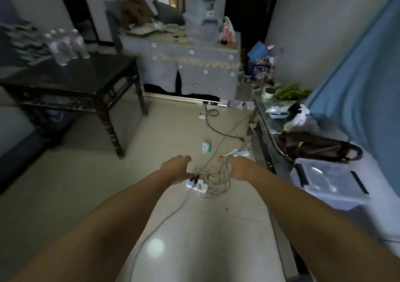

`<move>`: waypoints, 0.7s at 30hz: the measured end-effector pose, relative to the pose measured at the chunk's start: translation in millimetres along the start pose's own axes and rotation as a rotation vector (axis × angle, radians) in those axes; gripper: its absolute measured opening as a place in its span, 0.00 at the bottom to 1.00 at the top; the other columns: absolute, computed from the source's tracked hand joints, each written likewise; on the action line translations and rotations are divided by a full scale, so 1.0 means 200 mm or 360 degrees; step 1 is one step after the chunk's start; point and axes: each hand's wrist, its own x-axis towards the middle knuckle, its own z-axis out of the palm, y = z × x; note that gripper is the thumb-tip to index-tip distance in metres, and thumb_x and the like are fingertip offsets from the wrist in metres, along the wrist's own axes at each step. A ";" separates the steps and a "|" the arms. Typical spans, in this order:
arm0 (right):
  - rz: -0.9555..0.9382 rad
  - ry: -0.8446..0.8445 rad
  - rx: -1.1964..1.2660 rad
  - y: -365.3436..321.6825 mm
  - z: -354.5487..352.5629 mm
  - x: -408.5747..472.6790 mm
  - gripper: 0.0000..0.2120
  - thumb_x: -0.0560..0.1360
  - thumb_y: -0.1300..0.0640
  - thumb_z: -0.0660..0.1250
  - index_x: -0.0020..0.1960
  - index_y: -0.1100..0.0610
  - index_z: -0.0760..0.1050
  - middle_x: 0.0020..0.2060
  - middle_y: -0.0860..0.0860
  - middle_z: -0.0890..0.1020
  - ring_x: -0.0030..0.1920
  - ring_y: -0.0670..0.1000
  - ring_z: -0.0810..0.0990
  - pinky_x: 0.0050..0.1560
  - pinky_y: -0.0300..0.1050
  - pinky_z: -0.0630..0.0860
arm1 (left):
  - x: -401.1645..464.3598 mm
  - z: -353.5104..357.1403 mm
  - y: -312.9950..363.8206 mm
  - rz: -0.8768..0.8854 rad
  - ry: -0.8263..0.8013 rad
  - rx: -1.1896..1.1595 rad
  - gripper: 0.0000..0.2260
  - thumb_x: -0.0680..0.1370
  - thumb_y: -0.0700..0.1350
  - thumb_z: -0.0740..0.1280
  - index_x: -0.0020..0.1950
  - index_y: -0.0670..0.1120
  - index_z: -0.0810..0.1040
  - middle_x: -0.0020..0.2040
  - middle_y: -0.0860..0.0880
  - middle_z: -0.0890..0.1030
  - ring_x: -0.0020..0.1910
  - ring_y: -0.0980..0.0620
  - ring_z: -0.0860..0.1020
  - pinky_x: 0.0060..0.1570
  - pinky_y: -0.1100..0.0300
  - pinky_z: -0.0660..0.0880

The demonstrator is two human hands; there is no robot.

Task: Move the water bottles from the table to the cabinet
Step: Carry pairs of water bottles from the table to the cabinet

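Both arms reach forward over the pale tiled floor (pixel 82 195), and neither hand holds anything. The left hand (pixel 175 169) hangs with its fingers loosely curled downward, relaxed; the right hand (pixel 240 169) is seen from the back, its fingers pointing away and blurred, so how they lie cannot be told, though nothing shows in its grasp. Between and just below the hands, a white power strip (pixel 197 184) lies on the floor amid a tangle of thin grey cables (pixel 216 152). Well apart, up to the left, a cluster of clear plastic water bottles (pixel 67 46) stands upright on the far part of a dark wooden square table (pixel 75 80). Behind it sits a cabinet draped in grey flower-patterned cloth (pixel 190 65).
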 end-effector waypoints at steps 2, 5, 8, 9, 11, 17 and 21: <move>-0.0169 -0.0021 -0.0097 -0.27 -0.03 0.17 0.19 0.80 0.58 0.59 0.70 0.61 0.66 0.66 0.59 0.74 0.65 0.58 0.74 0.64 0.49 0.72 | 0.02 -0.04 -0.24 -0.0170 0.0021 -0.0032 0.27 0.76 0.54 0.67 0.72 0.49 0.64 0.66 0.45 0.72 0.64 0.44 0.73 0.58 0.53 0.71; -0.0363 -0.0016 -0.0204 -0.54 -0.08 0.39 0.20 0.79 0.56 0.61 0.69 0.60 0.66 0.64 0.59 0.74 0.63 0.59 0.75 0.60 0.49 0.73 | 0.09 -0.11 -0.49 -0.0340 0.0040 -0.0029 0.27 0.76 0.54 0.67 0.72 0.49 0.64 0.66 0.45 0.72 0.64 0.44 0.73 0.59 0.52 0.71; -0.0478 -0.0011 -0.0276 -0.70 -0.16 0.63 0.22 0.78 0.55 0.61 0.70 0.60 0.65 0.65 0.59 0.73 0.65 0.59 0.74 0.61 0.48 0.73 | 0.22 -0.20 -0.68 -0.0447 0.0104 -0.0027 0.27 0.76 0.54 0.68 0.71 0.48 0.65 0.66 0.44 0.72 0.64 0.44 0.73 0.60 0.52 0.71; -0.0508 -0.0027 -0.0303 -0.75 -0.21 0.72 0.22 0.79 0.54 0.61 0.70 0.60 0.64 0.65 0.60 0.73 0.65 0.59 0.73 0.61 0.49 0.72 | 0.28 -0.25 -0.74 -0.0482 0.0118 -0.0036 0.27 0.76 0.54 0.68 0.71 0.48 0.65 0.66 0.44 0.72 0.64 0.43 0.73 0.60 0.52 0.72; -0.0571 -0.0046 -0.0353 -0.83 -0.31 0.94 0.22 0.79 0.55 0.61 0.70 0.61 0.64 0.66 0.60 0.72 0.66 0.59 0.73 0.62 0.50 0.73 | 0.43 -0.35 -0.86 -0.0540 0.0169 -0.0030 0.26 0.76 0.54 0.67 0.71 0.48 0.66 0.67 0.45 0.72 0.64 0.44 0.73 0.61 0.50 0.72; -0.0692 -0.0032 -0.0448 -1.04 -0.71 1.53 0.23 0.78 0.58 0.61 0.72 0.61 0.64 0.68 0.60 0.72 0.66 0.60 0.73 0.63 0.50 0.73 | 0.88 -0.66 -1.09 -0.0617 0.0288 -0.0060 0.25 0.76 0.54 0.67 0.70 0.47 0.67 0.67 0.45 0.73 0.64 0.44 0.73 0.60 0.50 0.73; -0.0792 -0.0079 -0.0452 -1.26 -0.82 1.80 0.23 0.79 0.57 0.61 0.72 0.62 0.63 0.68 0.60 0.71 0.67 0.59 0.72 0.64 0.49 0.73 | 1.05 -0.77 -1.27 -0.0745 0.0306 -0.0163 0.24 0.76 0.54 0.67 0.69 0.48 0.68 0.64 0.45 0.75 0.62 0.44 0.75 0.58 0.50 0.74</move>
